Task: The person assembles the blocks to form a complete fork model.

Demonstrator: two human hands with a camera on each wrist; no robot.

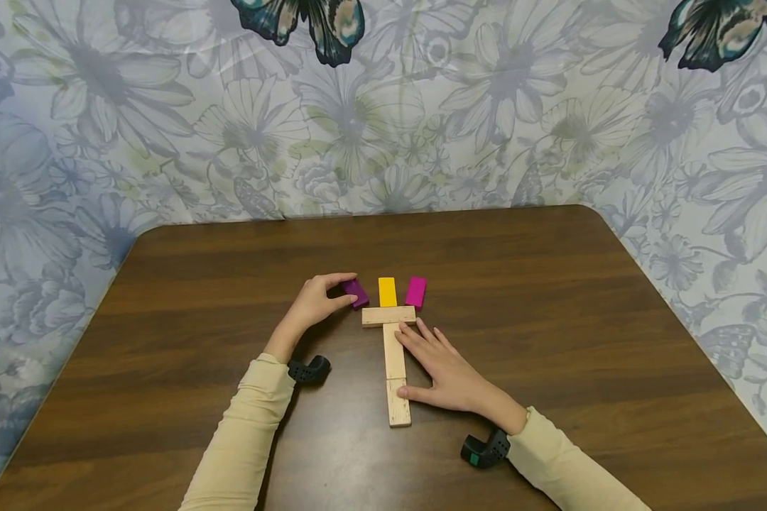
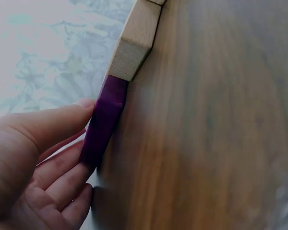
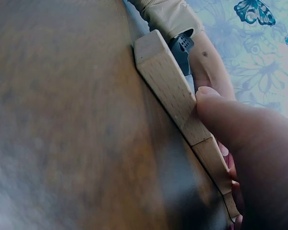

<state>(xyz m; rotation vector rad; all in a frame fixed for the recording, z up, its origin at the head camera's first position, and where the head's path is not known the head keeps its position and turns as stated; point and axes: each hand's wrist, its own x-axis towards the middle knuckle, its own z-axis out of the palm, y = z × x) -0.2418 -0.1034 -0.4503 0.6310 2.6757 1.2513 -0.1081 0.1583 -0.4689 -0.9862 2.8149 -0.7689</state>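
My left hand (image 1: 314,303) pinches a purple block (image 1: 356,292) between thumb and fingers. In the left wrist view, the purple block (image 2: 103,122) appears to meet the end of a plain wooden block (image 2: 134,43). That crosswise wooden block (image 1: 377,317) heads a T shape whose stem is two more wooden blocks laid end to end, an upper one (image 1: 393,355) and a lower one (image 1: 398,411). A yellow block (image 1: 387,292) and a magenta block (image 1: 415,292) stand out beyond the crosspiece. Along the stem's right side lies my right hand (image 1: 450,376), fingers spread, thumb touching the lower block (image 3: 170,91).
Everything lies on a brown wooden table (image 1: 550,284) with rounded far corners. Behind it hangs a floral, butterfly-printed backdrop (image 1: 383,128). Black wrist devices sit at the left wrist (image 1: 309,370) and right wrist (image 1: 486,449), close above the tabletop.
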